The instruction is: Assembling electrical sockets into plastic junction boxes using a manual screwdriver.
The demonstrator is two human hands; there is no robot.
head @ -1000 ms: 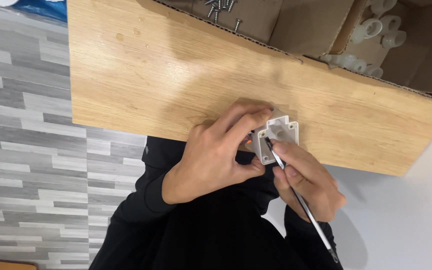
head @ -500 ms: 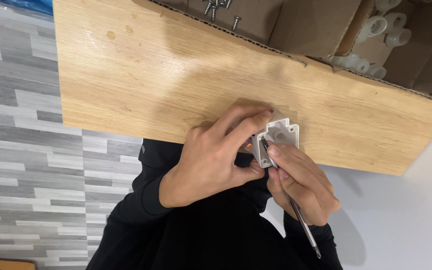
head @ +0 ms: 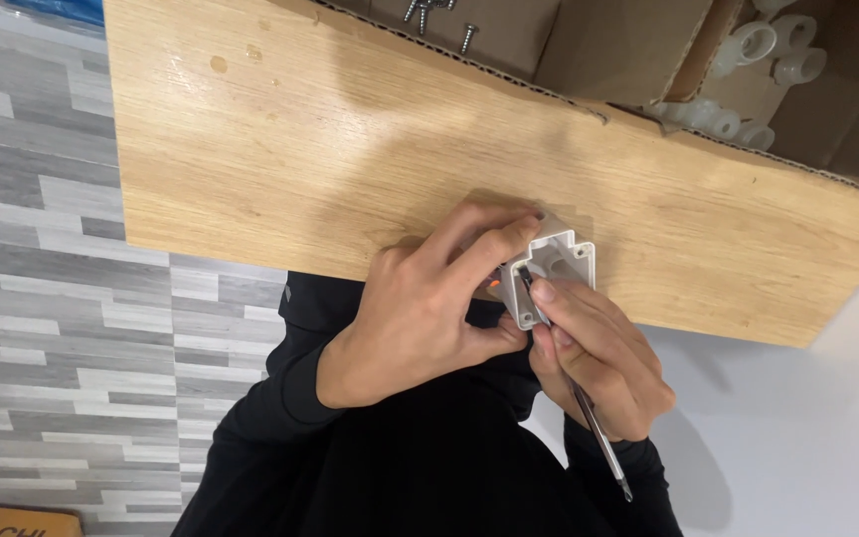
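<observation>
White plastic box (head: 556, 267) — squarish, on grained wooden board (head: 280, 149).

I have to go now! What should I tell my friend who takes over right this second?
Left hand: grips the small white square plastic box, pressing it on the light wooden board.
Right hand: holds a thin metal-shafted tool, tip inside the box.
Spare screws and white plastic fittings lie in the cardboard box behind.
Done: box placed on board. Whether it is fastened cannot be seen.

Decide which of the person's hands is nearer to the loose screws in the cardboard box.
Left. The left hand grips the white plastic box below the screws; the right hand lies lower and farther right.
</observation>
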